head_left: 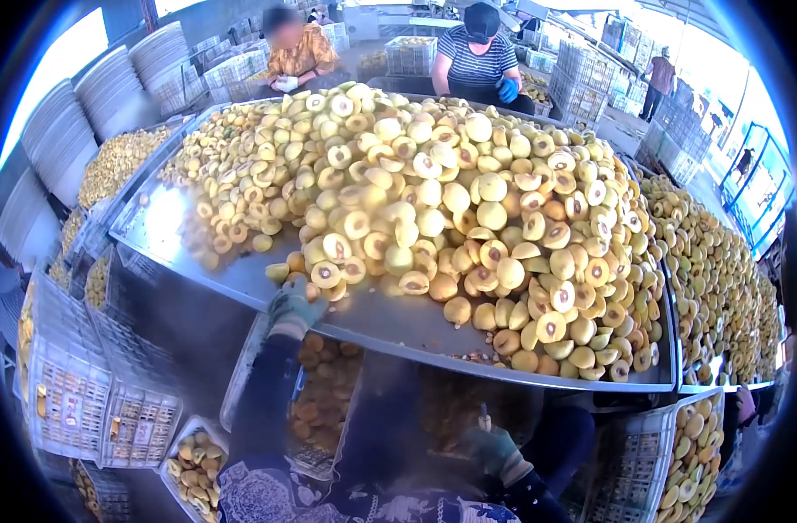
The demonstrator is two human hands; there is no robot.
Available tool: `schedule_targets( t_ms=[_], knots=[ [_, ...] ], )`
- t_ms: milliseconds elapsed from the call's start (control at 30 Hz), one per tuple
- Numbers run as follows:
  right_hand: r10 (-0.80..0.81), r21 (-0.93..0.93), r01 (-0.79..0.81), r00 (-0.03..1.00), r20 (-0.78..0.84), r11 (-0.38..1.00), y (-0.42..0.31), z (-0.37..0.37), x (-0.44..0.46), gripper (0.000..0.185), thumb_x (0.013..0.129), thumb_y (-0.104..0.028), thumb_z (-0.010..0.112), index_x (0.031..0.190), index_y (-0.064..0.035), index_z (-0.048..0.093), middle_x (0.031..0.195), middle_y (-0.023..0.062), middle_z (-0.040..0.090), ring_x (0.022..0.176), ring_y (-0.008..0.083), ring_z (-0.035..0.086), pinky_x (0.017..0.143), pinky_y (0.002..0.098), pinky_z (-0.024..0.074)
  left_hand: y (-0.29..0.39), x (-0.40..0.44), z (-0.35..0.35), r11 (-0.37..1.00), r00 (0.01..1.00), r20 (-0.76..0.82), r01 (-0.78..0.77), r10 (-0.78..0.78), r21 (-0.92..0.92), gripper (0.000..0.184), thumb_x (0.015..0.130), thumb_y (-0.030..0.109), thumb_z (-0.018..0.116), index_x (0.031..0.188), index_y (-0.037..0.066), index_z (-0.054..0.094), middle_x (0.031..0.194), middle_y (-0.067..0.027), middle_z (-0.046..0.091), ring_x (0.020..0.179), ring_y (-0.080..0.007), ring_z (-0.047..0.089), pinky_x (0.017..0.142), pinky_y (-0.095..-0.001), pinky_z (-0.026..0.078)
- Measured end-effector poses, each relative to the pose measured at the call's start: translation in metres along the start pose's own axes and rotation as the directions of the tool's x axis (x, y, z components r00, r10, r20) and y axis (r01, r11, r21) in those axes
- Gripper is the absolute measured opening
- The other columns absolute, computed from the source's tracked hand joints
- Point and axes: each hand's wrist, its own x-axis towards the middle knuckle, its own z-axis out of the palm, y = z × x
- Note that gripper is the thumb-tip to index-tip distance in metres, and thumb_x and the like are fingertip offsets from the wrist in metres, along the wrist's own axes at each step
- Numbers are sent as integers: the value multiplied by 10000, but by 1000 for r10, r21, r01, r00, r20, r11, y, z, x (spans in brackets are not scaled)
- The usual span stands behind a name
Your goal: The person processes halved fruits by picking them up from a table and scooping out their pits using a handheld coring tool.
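Note:
A large heap of halved yellow fruit point(398, 183), many with brown pits or hollows showing, covers much of the metal table point(381, 318). My left hand point(295, 303), in a pale green glove, is at the table's near edge, touching fruit halves beside the heap; its fingertips are partly hidden by fruit. Low down, in front of my body, my right hand point(496, 449) is gloved too and closed around a thin tool point(484, 418) that points up. Below the table edge, between my arms, a crate point(350, 410) holds more fruit halves.
White plastic crates point(71, 383) stand at the left, and a fruit-filled crate point(655, 462) is at the lower right. Another fruit heap point(716, 270) lies on the right. Two people point(301, 57) point(481, 61) are across the table. Stacked trays point(58, 131) stand at the upper left.

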Motion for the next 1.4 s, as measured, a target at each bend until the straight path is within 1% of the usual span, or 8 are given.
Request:
schedule_targets(
  t_ms=[367,433,500,867,933,1033,1167,1400],
  knots=[
    [-166,-361,182,983,77,915,-16,-2,1,207,790,-117,602,992,-145,638,999,14,653,880,228,639,730,346,521,-21,6,-28,822,924,288,-47,251,-567,437,735,234,753,1144,116,652,979,-64,642,883,-165,608,789,-297,504],
    [49,251,-63,997,62,966,-12,1,10,164,809,-106,596,967,-127,632,965,8,651,862,200,636,712,331,519,-7,-5,-27,734,918,198,-131,343,-666,529,750,160,741,1249,77,585,1001,-77,643,905,-173,607,825,-299,504],
    [253,872,-287,947,197,396,-23,3,27,119,847,-107,590,960,-106,627,929,5,646,827,165,627,679,307,511,18,-19,-28,624,893,127,-194,431,-757,549,743,119,739,1258,42,565,1032,-93,641,935,-187,609,843,-310,502],
    [130,971,-216,965,229,-105,-31,-18,54,214,986,-162,475,1081,-21,605,927,33,617,809,137,610,717,264,518,54,-22,-15,307,925,-3,-129,381,-943,370,936,127,497,1263,-42,525,1145,-82,616,1014,-165,601,873,-280,502],
    [373,962,-241,911,177,131,-25,-16,41,176,950,-137,542,1046,-15,625,865,26,627,736,128,612,663,250,513,24,-9,-28,140,932,308,284,191,-948,331,981,193,418,1177,-10,592,1141,-87,625,1022,-175,599,872,-293,496],
    [356,750,-218,934,-25,624,-29,-18,27,149,915,-126,593,1004,-15,637,795,20,624,678,116,604,611,232,496,-37,19,-17,435,999,-9,-25,38,-900,323,908,290,528,1068,38,653,1107,-110,647,935,-227,642,819,-342,512],
    [649,813,-392,760,23,430,-10,-3,31,163,887,-213,597,949,-62,592,674,100,589,488,153,521,422,256,423,-102,55,-17,939,990,-32,120,-137,-323,301,842,318,582,999,76,668,1070,-155,651,989,-304,623,858,-376,490],
    [464,587,-345,884,-59,732,-8,18,40,217,891,-213,598,996,-24,605,717,74,629,565,145,583,494,254,462,-103,87,-5,950,988,60,120,-142,287,418,840,371,549,1173,129,623,1137,-135,636,1065,-347,577,939,-439,431]
  ],
)
